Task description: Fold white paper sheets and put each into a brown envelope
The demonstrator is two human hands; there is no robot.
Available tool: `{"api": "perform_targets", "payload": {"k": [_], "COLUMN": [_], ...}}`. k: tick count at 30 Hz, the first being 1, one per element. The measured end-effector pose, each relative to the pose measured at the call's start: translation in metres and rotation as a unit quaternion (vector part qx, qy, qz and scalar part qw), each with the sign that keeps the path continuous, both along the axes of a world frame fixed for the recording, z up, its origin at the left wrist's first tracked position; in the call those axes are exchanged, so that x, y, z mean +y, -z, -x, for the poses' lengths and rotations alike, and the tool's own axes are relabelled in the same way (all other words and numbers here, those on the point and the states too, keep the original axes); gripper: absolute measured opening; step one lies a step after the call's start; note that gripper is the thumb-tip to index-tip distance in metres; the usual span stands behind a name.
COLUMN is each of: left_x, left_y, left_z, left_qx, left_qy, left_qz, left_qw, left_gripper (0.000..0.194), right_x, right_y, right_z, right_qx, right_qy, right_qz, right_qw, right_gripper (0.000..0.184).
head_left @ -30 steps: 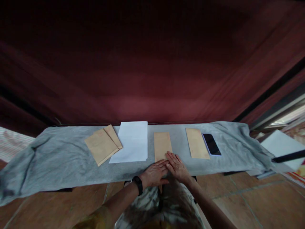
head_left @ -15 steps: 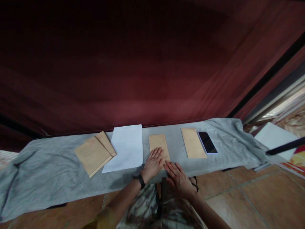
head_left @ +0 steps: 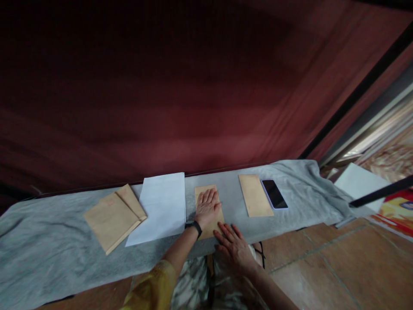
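My left hand (head_left: 207,206) lies flat, fingers stretched out, on a brown envelope (head_left: 218,219) in the middle of the grey cloth (head_left: 58,254). A black band sits on that wrist. My right hand (head_left: 234,247) rests open at the near edge of the cloth, its fingertips just touching the envelope's near right corner. Neither hand holds anything.
A white sheet (head_left: 159,206) lies left of the envelope, and a small stack of brown envelopes (head_left: 112,216) further left. To the right are another brown envelope (head_left: 254,196) and a dark phone (head_left: 274,194). A red curtain (head_left: 193,86) hangs behind. White paper (head_left: 358,183) lies at far right.
My left hand has slid forward along the envelope from its near end to its middle. My right hand has stayed near the cloth's edge. The view has shifted left.
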State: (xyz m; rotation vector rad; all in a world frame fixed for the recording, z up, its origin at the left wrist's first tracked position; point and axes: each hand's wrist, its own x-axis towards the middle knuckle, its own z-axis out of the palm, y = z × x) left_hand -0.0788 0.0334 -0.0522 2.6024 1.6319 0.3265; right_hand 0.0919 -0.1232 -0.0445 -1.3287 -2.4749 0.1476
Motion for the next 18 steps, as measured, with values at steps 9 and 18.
{"api": "perform_targets", "payload": {"k": [9,18], "left_x": [-0.058,-0.129], "left_y": [0.0,-0.009], "left_z": [0.02,0.054], "left_qx": [0.017,0.025], "left_qy": [0.059,0.133], "left_qz": [-0.007,-0.04], "left_qw": [0.998,0.99], "left_gripper": [0.059,0.065], "right_x": [-0.001,-0.006], "right_y": [0.006,0.01], "right_z": [0.005,0.007], "right_qx": [0.035,0.016], "right_qy": [0.024,0.036], "right_qz": [-0.011,-0.031], "right_qw": [0.999,0.999], "right_gripper": [0.047,0.05]}}
